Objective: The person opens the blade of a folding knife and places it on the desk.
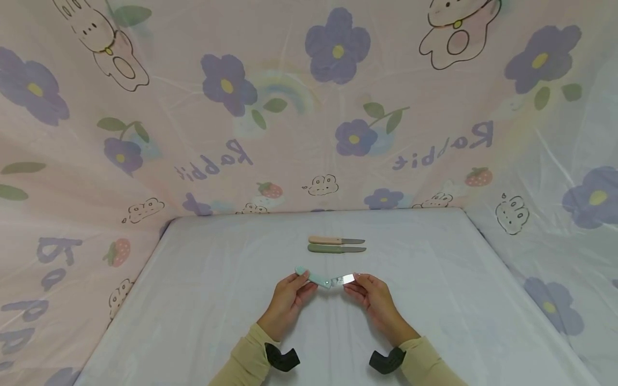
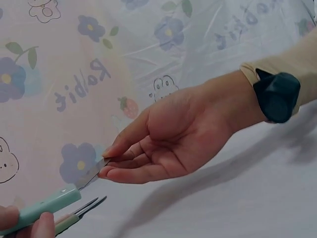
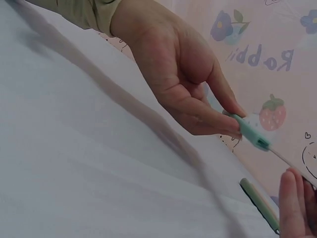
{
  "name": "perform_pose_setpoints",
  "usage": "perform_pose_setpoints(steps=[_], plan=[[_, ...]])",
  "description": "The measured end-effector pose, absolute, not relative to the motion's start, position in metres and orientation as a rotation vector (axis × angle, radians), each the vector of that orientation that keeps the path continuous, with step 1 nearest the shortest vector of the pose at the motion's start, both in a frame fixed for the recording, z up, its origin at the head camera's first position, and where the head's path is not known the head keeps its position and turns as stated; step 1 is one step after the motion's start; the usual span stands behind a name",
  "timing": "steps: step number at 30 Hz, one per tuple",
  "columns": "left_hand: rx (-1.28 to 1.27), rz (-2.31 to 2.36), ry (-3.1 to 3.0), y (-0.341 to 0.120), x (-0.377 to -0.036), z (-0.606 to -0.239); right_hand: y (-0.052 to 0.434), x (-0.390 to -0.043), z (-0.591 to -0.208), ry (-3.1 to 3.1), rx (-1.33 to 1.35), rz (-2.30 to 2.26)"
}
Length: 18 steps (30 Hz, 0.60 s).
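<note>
- Left hand (image 1: pixel 288 300) grips the mint handle of a small folding knife (image 1: pixel 324 279), fingers curled round it.
- Right hand (image 1: pixel 374 296) pinches the blade (image 1: pixel 346 279) between thumb and fingertips.
- Knife is held just above the worktop (image 1: pixel 434 279), bent at the pivot; looks mid-fold, direction unclear.
- Next move calls for swinging the blade with fingers clear of the edge.
- Behind: green knife (image 1: pixel 336 249), beige knife (image 1: pixel 336 240), side by side.

Both arms in long beige sleeves, cuffs ending at the wrists. Left hand (image 1: pixel 288 300) and right hand (image 1: pixel 375 301) bare, no rings or gloves visible. Dark, matte, angular wrist unit strapped on each forearm, sitting right at the cuff edge
</note>
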<state>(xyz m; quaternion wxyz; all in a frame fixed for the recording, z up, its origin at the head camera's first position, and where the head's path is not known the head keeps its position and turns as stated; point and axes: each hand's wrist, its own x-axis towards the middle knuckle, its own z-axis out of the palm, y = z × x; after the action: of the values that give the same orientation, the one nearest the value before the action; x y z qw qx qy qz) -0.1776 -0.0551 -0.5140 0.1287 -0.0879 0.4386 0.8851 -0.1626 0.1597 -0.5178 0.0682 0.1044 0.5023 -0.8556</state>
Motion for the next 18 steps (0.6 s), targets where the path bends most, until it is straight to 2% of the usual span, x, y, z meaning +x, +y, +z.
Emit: perform_pose_setpoints(steps=[18], plan=[[-0.438, 2.810, 1.059, -0.035, -0.175, -0.503, 0.144, -0.154, -0.517, 1.468, 0.310, -2.787]])
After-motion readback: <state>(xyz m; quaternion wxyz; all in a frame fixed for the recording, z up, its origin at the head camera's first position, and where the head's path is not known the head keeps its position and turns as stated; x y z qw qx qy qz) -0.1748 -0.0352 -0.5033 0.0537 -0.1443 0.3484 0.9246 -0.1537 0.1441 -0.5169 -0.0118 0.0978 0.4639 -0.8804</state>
